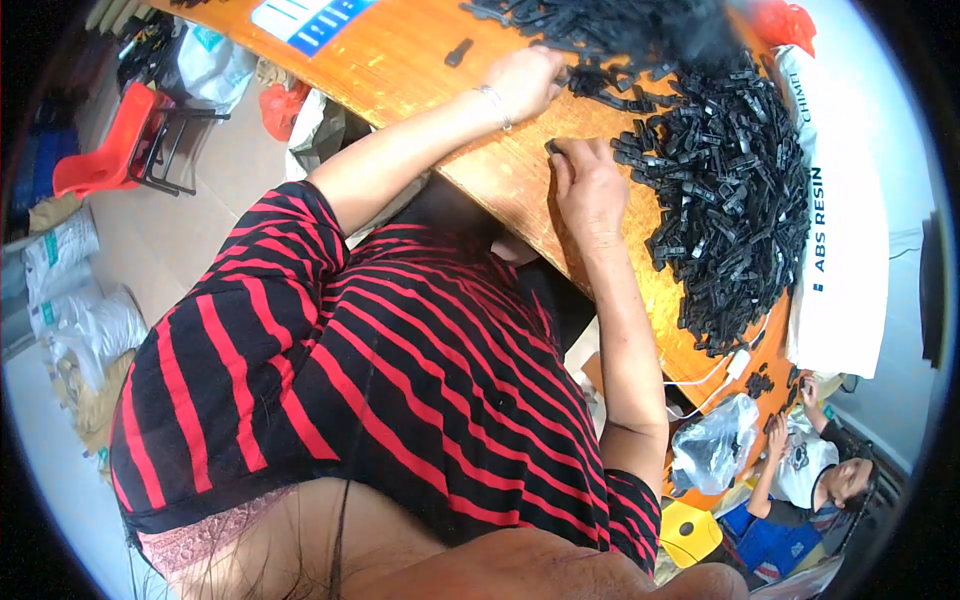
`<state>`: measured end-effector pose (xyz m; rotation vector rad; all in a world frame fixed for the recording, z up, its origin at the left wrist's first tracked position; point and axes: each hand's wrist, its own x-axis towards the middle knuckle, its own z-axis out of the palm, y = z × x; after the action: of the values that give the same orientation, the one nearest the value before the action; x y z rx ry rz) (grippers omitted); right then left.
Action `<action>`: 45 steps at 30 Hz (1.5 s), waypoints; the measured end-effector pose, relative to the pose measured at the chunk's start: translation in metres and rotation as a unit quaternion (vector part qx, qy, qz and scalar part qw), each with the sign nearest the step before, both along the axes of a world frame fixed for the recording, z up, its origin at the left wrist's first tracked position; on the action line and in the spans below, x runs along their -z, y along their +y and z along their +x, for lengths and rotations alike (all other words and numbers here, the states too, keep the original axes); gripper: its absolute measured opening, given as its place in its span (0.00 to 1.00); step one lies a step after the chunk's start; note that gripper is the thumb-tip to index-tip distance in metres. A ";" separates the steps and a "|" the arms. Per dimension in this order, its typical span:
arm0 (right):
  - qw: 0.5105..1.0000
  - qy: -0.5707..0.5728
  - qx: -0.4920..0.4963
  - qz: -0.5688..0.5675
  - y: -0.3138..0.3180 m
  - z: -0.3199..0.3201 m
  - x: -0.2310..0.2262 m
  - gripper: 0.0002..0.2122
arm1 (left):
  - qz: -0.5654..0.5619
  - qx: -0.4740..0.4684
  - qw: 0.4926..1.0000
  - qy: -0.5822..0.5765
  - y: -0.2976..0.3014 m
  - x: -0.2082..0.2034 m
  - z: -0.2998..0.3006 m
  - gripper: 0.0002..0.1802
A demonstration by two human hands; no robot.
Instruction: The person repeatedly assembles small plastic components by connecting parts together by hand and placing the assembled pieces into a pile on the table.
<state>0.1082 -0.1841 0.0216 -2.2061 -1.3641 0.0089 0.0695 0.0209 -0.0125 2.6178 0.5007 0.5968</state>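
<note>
A large heap of small black plastic parts (735, 200) covers the right side of the wooden table (430, 60), and more black parts lie at its far edge. My left hand (525, 85), with a bracelet at the wrist, is closed at the near edge of the heap. Its fingertips are curled out of sight, so what they hold cannot be made out. Closer to me, my right hand (592, 190) rests at the heap's left edge. Thumb and fingers pinch a small black plastic part, its dark end showing at the fingertips. One loose black part (459, 52) lies left of my left hand.
A white sack (840, 220) lies along the heap's right side. A blue-and-white card (315, 18) lies at the table's far left. A white cable connector (738, 364) and a clear plastic bag (715, 445) are lower right, near another person (815, 465). A red chair (115, 145) stands on the floor.
</note>
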 end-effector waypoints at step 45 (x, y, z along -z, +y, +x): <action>0.962 0.213 0.147 -0.083 -0.012 0.020 0.027 0.13 | -0.215 0.067 0.974 0.034 -0.043 0.004 -0.037 0.09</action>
<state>0.1285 -0.1965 -0.0050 -2.3464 -0.8192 0.4760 0.0329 -0.0217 -0.0161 2.2408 0.4161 0.3133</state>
